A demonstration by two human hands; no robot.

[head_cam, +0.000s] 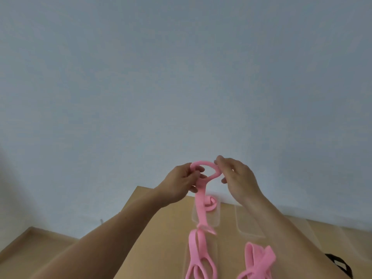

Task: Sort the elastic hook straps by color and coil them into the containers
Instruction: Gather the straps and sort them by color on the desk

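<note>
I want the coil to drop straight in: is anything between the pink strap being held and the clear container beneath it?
Nothing visible blocks it. Both the left hand and right hand hold the pink strap above the clear container, which already holds one coiled pink strap.

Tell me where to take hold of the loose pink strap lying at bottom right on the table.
Take the pink strap at its folded top bend, from above. There the band doubles into one raised, compact loop, while the lower ends cross and run out of frame. Both hands, left hand and right hand, are busy coiling another strap.
</note>
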